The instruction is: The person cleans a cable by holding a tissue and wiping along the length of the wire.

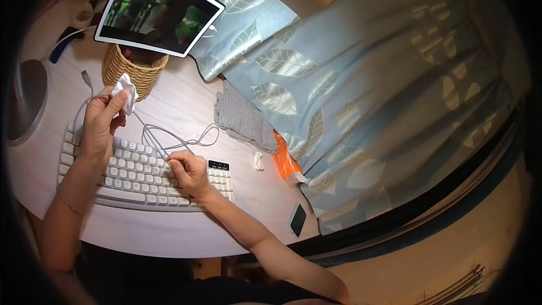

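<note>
My left hand (103,117) is closed, pinching a crumpled white tissue (125,91) between thumb and fingers, raised above the left part of the keyboard. A grey USB cable (148,127) runs by that hand, and its plug (86,76) sticks out on the far side. Over the right part of the white keyboard (127,166), my right hand (191,173) is closed in a pinch on the same cable. Beyond the keys, a loose loop of cable spreads across the desk. Whether the tissue wraps around the cable cannot be seen.
Behind the keyboard, a tablet (161,11) playing video leans on a woven basket (121,68). A grey knitted cloth (243,114), orange packet (286,158), crumpled tissue (258,161) and phone (297,219) lie at right, by the curtain (350,113). A lamp base (28,101) stands at left.
</note>
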`<state>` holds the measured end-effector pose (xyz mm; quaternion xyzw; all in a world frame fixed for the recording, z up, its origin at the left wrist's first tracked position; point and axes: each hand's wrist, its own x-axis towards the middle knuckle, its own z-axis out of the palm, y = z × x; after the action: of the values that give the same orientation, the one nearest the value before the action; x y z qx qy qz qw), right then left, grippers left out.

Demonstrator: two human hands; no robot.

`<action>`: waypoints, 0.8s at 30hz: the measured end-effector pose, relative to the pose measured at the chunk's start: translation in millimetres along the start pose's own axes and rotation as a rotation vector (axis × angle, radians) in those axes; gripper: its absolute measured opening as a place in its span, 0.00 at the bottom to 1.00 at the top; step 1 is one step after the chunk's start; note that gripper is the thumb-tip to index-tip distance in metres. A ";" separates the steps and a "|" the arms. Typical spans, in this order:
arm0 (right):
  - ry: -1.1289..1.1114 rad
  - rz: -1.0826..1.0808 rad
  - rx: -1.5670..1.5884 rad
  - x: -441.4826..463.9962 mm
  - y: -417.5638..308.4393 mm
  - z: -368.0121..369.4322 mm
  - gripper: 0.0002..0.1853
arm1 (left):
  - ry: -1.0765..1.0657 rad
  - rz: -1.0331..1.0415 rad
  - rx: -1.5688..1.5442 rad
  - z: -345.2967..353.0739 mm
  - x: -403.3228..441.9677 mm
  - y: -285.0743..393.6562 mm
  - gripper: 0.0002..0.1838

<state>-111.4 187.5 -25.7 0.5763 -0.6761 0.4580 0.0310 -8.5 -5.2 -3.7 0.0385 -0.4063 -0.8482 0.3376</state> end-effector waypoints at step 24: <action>-0.005 0.016 0.020 -3.1 -5.3 9.7 0.03 | -0.201 -0.330 0.186 15.3 -34.5 -23.3 0.07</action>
<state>-101.3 183.9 -30.0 0.5722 -0.6761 0.4637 0.0198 0.2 36.1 -17.3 0.0506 -0.5026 -0.8504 0.1469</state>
